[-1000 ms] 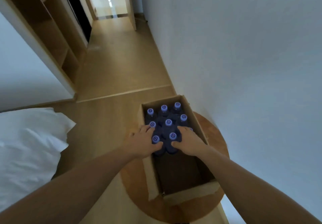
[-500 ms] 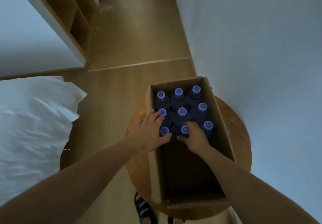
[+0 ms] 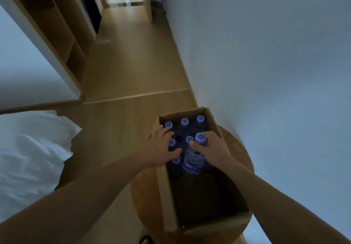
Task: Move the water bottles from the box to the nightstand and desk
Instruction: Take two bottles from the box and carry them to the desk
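One water bottle (image 3: pixel 193 160), label unreadable, rises in right hand (image 3: pixel 214 148) grip; left hand (image 3: pixel 161 148) spread wide.

We see a white pillow (image 3: pixel 32 148) lying at the left edge, its corner pointing toward the wooden floor (image 3: pixel 133 69). Beyond it stands an open wooden shelf unit (image 3: pixel 57 27) with several compartments, next to a dark doorway (image 3: pixel 87 6). The floor runs on down a hallway to a bright lit area at the top. A plain white wall (image 3: pixel 266 53) fills the right side. At the bottom edge, part of a dark sandal (image 3: pixel 145 241) shows.
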`<state>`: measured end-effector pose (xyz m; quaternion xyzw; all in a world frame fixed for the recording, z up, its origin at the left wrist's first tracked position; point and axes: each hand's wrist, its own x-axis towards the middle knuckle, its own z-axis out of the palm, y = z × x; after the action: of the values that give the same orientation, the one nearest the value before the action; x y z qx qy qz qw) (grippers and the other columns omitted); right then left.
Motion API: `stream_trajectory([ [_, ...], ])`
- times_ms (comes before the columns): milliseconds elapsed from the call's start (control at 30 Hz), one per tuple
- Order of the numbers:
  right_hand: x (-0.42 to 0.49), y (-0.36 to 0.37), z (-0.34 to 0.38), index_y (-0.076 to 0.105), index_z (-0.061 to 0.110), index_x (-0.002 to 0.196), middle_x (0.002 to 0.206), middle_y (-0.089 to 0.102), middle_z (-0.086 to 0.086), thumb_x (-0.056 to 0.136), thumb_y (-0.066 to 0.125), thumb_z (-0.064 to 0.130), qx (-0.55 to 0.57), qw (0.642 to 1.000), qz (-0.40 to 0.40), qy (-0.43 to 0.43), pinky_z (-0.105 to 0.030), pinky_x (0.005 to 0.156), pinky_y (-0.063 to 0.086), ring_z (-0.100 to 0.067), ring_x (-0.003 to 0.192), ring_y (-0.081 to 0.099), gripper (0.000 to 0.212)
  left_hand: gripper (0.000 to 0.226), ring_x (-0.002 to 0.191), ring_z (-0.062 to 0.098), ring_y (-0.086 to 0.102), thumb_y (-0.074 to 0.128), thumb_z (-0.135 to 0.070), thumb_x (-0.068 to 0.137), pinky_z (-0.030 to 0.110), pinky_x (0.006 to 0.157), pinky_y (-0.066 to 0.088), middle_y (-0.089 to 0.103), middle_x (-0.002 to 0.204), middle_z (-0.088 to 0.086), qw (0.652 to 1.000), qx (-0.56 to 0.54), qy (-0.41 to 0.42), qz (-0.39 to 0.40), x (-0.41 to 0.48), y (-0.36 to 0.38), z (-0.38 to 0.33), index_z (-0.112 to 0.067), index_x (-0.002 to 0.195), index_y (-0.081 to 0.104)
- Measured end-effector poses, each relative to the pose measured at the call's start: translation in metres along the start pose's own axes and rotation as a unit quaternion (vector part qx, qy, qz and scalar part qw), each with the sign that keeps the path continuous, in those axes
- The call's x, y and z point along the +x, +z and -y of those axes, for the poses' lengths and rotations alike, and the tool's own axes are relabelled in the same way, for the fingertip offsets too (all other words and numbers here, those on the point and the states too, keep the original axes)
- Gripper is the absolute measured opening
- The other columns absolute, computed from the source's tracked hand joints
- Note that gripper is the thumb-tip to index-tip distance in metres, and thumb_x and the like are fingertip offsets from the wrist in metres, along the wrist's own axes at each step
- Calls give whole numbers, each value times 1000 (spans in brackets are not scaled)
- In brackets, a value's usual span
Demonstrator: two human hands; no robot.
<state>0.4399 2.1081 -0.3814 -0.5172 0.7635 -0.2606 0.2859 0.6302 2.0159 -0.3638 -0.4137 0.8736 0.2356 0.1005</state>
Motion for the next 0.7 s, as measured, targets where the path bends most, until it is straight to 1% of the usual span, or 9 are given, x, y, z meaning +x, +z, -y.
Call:
stream_trajectory([
  [100, -1, -29, 25, 62, 19, 85, 80, 65, 2, 86, 67, 49, 117, 991, -56, 22, -31, 68, 50, -11, 73, 61, 31, 85, 155, 20, 8, 53, -60, 94, 40, 125, 14, 17, 166, 5, 999, -53, 9, -6, -5, -18, 0, -13, 158, 23],
  [167, -1, -42, 44, 60, 18, 87, 83, 66, -3, 89, 69, 39, 224, 967, -115, 27, -27, 69, 51, -14, 76, 63, 23, 93, 154, 22, 12, 53, -65, 87, 35, 125, 13, 21, 164, 8, 996, -91, 18, -13, -10, -30, -4, -10, 157, 27],
  [233, -1, -52, 67, 60, 15, 87, 80, 67, -2, 94, 65, 26, 311, 939, -142, 27, -21, 66, 52, -12, 73, 65, 15, 92, 152, 23, 17, 58, -64, 87, 32, 122, 15, 24, 161, 7, 990, -140, 18, -14, -15, -41, -6, -10, 156, 29],
  [300, 1, -60, 85, 63, 9, 89, 75, 66, 0, 96, 63, 21, 379, 914, -148, 17, -19, 65, 52, -5, 67, 64, 14, 97, 148, 22, 28, 58, -73, 82, 35, 122, 23, 31, 157, 4, 982, -186, 29, -21, -16, -48, -5, -13, 154, 33],
  [367, 5, -65, 102, 66, 5, 103, 77, 68, -1, 94, 65, 24, 417, 897, -147, 17, -24, 72, 55, -6, 68, 65, 21, 104, 141, 19, 41, 55, -85, 71, 41, 119, 33, 42, 152, 0, 971, -233, 53, -17, -17, -55, -5, -19, 151, 41],
  [467, 12, -68, 122, 65, 6, 113, 72, 71, -2, 91, 70, 27, 446, 884, -136, 28, -32, 68, 59, -14, 65, 67, 31, 88, 125, 13, 60, 62, -80, 70, 44, 109, 48, 63, 136, -6, 941, -326, 92, 18, -21, -66, -11, -27, 140, 54],
  [567, 18, -65, 135, 65, 11, 117, 91, 74, -9, 87, 73, 39, 410, 902, -136, 32, -42, 83, 59, -22, 79, 71, 42, 73, 120, 16, 65, 73, -65, 72, 44, 106, 50, 69, 130, -3, 903, -414, 111, 31, -22, -71, -23, -28, 133, 60],
  [633, 21, -64, 138, 65, 15, 117, 101, 73, -9, 87, 71, 43, 386, 911, -140, 40, -38, 87, 59, -22, 88, 72, 42, 68, 115, 20, 69, 80, -63, 67, 48, 104, 52, 73, 123, 1, 877, -470, 100, 16, -17, -67, -26, -28, 124, 67],
  [700, 23, -62, 139, 65, 16, 119, 103, 72, -5, 88, 69, 45, 370, 919, -135, 35, -32, 86, 58, -17, 90, 71, 42, 68, 112, 23, 70, 85, -64, 63, 50, 102, 53, 74, 118, 3, 858, -506, 86, 6, -13, -61, -28, -27, 119, 70],
])
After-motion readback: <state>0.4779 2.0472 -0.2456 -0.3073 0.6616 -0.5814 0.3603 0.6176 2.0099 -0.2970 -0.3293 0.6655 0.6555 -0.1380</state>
